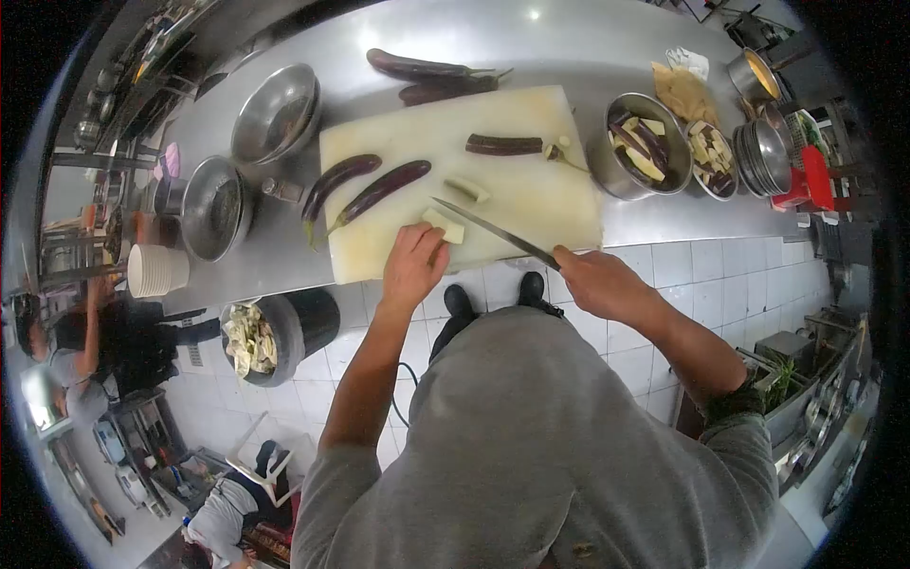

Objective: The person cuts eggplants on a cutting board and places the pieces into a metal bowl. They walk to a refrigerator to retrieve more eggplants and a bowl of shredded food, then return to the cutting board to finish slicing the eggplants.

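My right hand (597, 283) grips the handle of a long kitchen knife (502, 233), its blade slanting up and left over the white cutting board (531, 114). My left hand (414, 261) rests at the board's near edge, fingers curled on a pale piece of eggplant (445, 226). Just beyond the knife tip lies another pale eggplant piece (467, 191). Farther back is a dark eggplant section (504, 145) beside a cut-off stem end (559, 154). Two whole eggplants (384, 194) lie on the board's left side, and more eggplants (422, 68) lie behind the board.
A metal pot (621, 171) of cut eggplant and a smaller bowl (713, 161) of pieces stand right. Metal bowls (216, 211) and stacked white containers (156, 270) are left. Below the counter sits a bin (284, 327) with scraps. Other people (223, 522) are at lower left.
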{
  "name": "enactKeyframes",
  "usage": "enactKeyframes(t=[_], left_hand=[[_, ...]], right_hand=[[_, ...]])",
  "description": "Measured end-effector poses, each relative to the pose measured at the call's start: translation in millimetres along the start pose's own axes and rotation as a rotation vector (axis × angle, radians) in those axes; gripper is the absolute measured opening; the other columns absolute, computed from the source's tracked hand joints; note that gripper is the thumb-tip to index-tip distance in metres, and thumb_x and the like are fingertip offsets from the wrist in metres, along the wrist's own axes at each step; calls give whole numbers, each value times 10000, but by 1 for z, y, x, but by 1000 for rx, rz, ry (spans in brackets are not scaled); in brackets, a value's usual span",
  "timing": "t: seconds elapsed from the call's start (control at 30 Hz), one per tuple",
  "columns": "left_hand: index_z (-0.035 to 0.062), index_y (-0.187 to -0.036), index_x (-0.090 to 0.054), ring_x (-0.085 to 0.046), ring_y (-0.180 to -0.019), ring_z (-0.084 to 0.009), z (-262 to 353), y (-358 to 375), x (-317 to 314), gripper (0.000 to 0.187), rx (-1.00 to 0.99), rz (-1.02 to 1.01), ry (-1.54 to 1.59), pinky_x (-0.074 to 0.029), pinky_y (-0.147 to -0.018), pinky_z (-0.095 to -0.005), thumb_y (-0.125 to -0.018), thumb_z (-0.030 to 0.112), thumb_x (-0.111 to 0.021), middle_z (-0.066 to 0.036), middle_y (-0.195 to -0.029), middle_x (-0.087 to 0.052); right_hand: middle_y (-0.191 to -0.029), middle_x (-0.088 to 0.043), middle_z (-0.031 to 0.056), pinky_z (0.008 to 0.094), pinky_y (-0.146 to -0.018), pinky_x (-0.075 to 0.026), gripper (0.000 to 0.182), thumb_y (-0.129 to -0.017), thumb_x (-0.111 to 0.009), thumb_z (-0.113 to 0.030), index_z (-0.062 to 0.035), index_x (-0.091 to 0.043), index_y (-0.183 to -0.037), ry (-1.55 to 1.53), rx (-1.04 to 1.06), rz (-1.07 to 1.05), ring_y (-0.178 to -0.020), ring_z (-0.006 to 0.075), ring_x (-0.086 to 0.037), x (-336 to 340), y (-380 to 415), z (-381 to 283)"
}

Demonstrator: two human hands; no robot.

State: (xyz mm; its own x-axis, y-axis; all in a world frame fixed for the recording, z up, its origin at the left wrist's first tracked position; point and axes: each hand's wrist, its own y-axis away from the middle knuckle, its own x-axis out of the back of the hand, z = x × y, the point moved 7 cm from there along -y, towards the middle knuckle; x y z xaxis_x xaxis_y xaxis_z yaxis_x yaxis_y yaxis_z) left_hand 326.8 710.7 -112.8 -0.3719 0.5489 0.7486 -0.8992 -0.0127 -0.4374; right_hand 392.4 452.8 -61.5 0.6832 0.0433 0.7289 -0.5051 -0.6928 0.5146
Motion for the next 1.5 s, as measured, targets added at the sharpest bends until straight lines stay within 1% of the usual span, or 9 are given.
enactKeyframes(t=[0.23, 0.33, 0.57, 0.77, 1.0, 1.1, 1.3, 1.47, 1.5], left_hand=[[44, -1043, -688, -620, -992, -327, -3, 1, -4, 289, -11, -5, -18, -539, -855, -416, -763, 37, -759, -111, -1084, -646], [42, -1026, -693, -622, -987, -324, -3, -1, -4, 277, 15, -23, -19, -538, -858, -414, -757, 38, -758, -110, -1076, -652], [43, -1008, -705, -626, -991, -323, -6, -8, 3, 231, 12, -9, 9, -523, -880, -430, -784, 67, -753, -104, -1031, -667], [30, -1017, -733, -645, -997, -341, 14, -98, -31, 176, -55, -43, 95, -530, -880, -429, -844, 56, -711, -117, -1038, -701], [22, -1028, -726, -678, -956, -348, -3, -93, -53, 171, 29, -47, 91, -558, -843, -412, -859, 42, -709, -137, -1036, -705], [28, -1000, -721, -679, -946, -347, -4, -94, -54, 139, 44, -51, 103, -558, -829, -417, -862, 36, -708, -135, -1027, -704], [34, -943, -709, -672, -928, -345, -5, -97, -55, 80, 39, -65, 101, -548, -822, -426, -863, 35, -704, -130, -974, -701], [64, -1046, -706, -606, -1131, -347, -8, -116, -54, 185, -71, -272, 29, -477, -979, -476, -872, 127, -720, -119, -1131, -681], [75, -1087, -700, -578, -1183, -345, 0, -119, -54, 225, -166, -281, 34, -454, -1008, -489, -882, 166, -722, -116, -1184, -666]], right_hand=[[-821, -664, 244, 552, -713, -513, 331, -869, -554, -18, 26, -491, -1192, -9, 15, 32, -804, 452, -666, -7, -3, -35], [-830, -665, 241, 558, -732, -508, 311, -875, -558, -35, 16, -494, -1175, -25, 146, 217, -820, 456, -661, -21, -26, -38], [-819, -647, 236, 570, -718, -477, 158, -1007, -494, -144, -43, -508, -1128, 2, -149, -242, -823, 450, -654, 12, 66, 29], [-811, -651, 237, 552, -706, -484, 164, -995, -488, -117, -36, -505, -1137, 39, -188, 165, -795, 442, -647, 29, 50, 40], [-897, -704, 237, 512, -767, -568, 259, -938, -508, -72, -15, -543, -1187, 92, -55, 270, -870, 424, -705, 42, 1, 13], [-821, -681, 209, 519, -717, -528, 251, -887, -519, -17, -3, -508, -1137, 114, -51, 241, -837, 414, -683, 42, -7, 6], [-930, -710, 246, 535, -804, -568, 265, -939, -511, -80, 6, -542, -1188, 101, -44, 199, -922, 423, -709, 37, -48, 4], [-891, -700, 214, 549, -759, -540, 218, -988, -493, -153, -76, -545, -1185, -6, -154, -40, -803, 437, -682, 25, 48, 74], [-831, -684, 154, 505, -679, -537, 188, -1028, -470, -204, -117, -553, -1173, -76, -152, -99, -727, 352, -671, 21, 75, 87]])
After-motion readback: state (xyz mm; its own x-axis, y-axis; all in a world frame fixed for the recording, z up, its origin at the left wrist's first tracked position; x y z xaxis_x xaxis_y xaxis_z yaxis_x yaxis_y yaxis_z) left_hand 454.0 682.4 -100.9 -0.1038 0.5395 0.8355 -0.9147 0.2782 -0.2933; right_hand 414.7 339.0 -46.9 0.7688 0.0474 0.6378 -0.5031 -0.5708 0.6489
